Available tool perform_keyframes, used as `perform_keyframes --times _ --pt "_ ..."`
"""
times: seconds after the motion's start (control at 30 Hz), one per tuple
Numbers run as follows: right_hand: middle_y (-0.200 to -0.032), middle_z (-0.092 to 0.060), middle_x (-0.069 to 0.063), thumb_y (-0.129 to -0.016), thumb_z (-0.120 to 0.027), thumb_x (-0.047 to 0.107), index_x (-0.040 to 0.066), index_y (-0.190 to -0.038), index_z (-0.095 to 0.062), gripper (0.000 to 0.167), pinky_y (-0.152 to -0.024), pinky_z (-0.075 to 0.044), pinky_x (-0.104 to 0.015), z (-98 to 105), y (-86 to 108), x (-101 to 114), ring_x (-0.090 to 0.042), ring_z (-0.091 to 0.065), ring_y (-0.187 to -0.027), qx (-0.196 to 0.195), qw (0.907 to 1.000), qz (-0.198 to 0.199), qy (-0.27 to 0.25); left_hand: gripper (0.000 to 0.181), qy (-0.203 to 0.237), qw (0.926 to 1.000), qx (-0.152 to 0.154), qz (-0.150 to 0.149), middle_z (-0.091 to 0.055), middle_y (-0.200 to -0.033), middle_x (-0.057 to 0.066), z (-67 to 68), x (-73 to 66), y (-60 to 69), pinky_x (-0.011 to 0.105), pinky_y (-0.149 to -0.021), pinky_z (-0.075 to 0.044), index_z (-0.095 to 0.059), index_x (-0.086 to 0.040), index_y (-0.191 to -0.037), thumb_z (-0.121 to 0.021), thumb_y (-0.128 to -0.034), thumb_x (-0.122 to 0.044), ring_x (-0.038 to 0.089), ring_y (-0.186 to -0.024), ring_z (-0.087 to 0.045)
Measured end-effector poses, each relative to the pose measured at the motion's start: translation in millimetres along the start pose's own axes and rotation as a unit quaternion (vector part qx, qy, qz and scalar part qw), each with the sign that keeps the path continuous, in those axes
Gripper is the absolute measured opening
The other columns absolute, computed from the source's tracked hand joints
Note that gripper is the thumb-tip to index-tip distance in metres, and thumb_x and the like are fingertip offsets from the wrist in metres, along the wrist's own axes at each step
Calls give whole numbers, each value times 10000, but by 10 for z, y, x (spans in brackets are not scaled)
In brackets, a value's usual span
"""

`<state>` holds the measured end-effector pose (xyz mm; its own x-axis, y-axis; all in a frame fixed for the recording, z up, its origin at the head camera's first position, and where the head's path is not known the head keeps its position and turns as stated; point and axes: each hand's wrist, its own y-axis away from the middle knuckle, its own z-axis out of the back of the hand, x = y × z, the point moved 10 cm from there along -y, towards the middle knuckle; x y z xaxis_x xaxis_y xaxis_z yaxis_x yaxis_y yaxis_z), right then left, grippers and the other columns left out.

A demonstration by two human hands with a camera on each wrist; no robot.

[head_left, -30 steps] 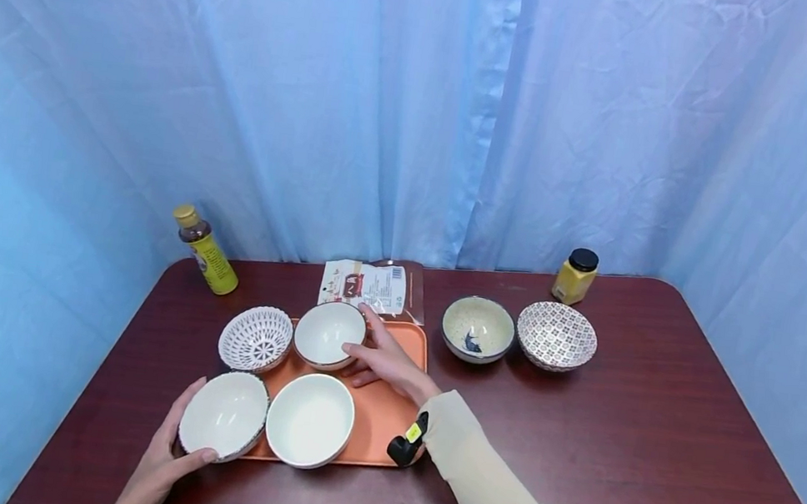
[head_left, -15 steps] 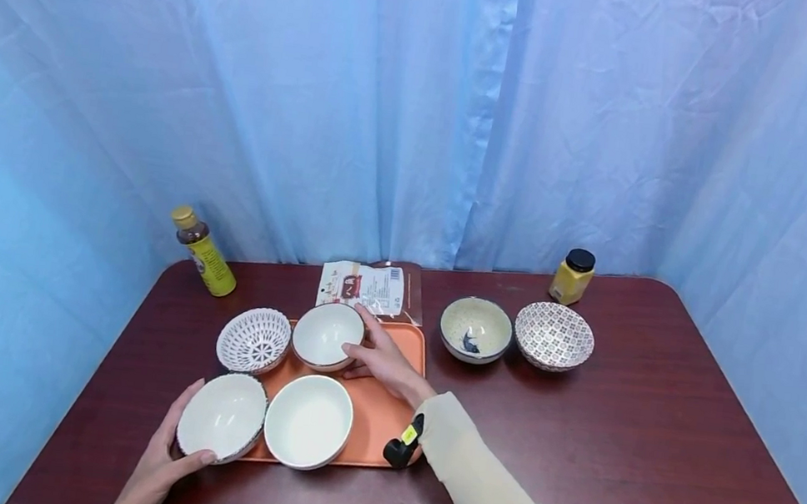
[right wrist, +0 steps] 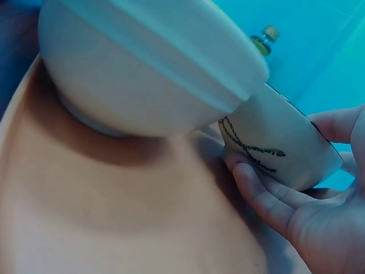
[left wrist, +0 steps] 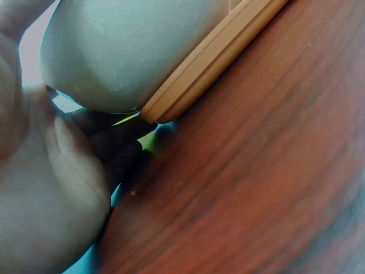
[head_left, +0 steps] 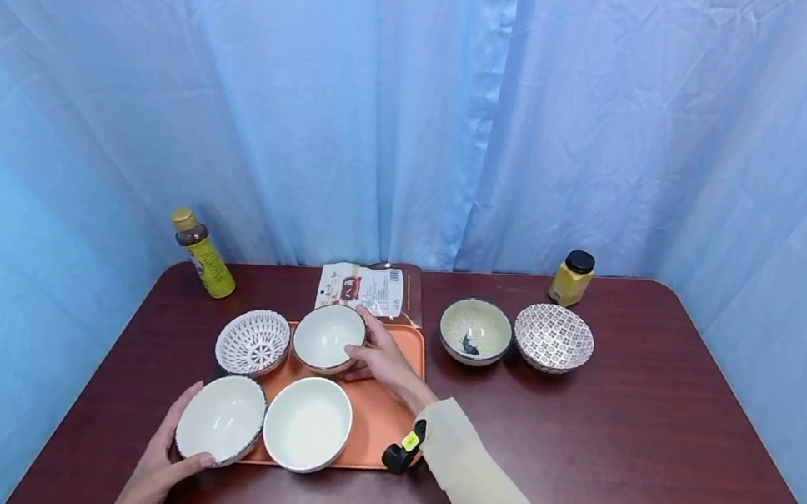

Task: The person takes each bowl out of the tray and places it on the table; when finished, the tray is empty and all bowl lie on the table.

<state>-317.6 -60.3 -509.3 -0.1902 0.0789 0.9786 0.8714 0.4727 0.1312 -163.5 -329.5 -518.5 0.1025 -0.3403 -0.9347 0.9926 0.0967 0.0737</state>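
In the head view my left hand [head_left: 161,458] holds a white bowl [head_left: 220,419] with a dark-edged rim at the tray's front left corner, thumb at the near side and fingers along the left. Its pale outer wall [left wrist: 125,57] shows close up in the left wrist view, beside the tray edge. My right hand [head_left: 386,363] grips the right side of a dark-rimmed bowl [head_left: 327,338] at the back of the orange tray [head_left: 383,418]. A dark sprig decorates that bowl's outside [right wrist: 285,142] in the right wrist view. Between both hands stands a plain white bowl [head_left: 308,423].
A white patterned bowl [head_left: 252,341] sits at the tray's back left. Behind the tray lies a food packet [head_left: 369,288]. A bottle [head_left: 206,257] stands back left. To the right are a speckled bowl [head_left: 475,328], a checked bowl [head_left: 554,338] and a yellow jar [head_left: 571,281].
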Motion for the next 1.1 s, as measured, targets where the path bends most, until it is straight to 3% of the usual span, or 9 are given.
perform_keyframes --times 0.2,0.43,0.77,0.93,1.1 --pt "-1544 -370 -294 -977 -516 19 191 -1623 -165 755 -713 -610 -394 61 70 119 -158 -690 -688 -225 9996 120 -143 957 -27 10000 -5 68 -255 -1494 -243 3 11 -7 27 -896 -307 -165 -251 -1615 -723 -862 -58 -189 -1188 -338" --pt "-1377 -448 -353 -962 -517 12 182 -1620 -176 761 -700 -611 -385 229 196 221 -183 -692 -677 -527 9979 146 -359 954 -39 10000 3 64 -257 -1482 -248 3 18 -6 30 -897 -306 -165 -240 -1615 -720 -861 -55 -175 -1188 -340" --pt "-1584 -293 -284 -975 -508 -4 202 -1624 -147 772 -694 -611 -370 511 409 314 -164 -699 -714 -807 9942 318 -640 947 -32 10000 24 14 -269 -1478 -234 1 24 -9 35 -900 -314 -174 -245 -1612 -715 -859 -50 -158 -1192 -355" --pt "-1610 -244 -266 -973 -501 -15 172 -1627 -116 781 -703 -610 -366 624 560 409 -153 -700 -741 -827 9935 426 -655 946 -92 9999 43 109 -253 -1503 -214 -1 47 -17 34 -898 -311 -161 -258 -1614 -715 -870 -72 -164 -1194 -338" --pt "-1534 -318 -346 -976 -486 -22 185 -1629 -98 788 -707 -605 -334 744 734 517 -123 -710 -726 -897 9928 431 -662 944 -85 9998 57 154 -250 -1520 -179 -4 50 -21 32 -896 -314 -153 -257 -1616 -712 -876 -78 -161 -1197 -334"
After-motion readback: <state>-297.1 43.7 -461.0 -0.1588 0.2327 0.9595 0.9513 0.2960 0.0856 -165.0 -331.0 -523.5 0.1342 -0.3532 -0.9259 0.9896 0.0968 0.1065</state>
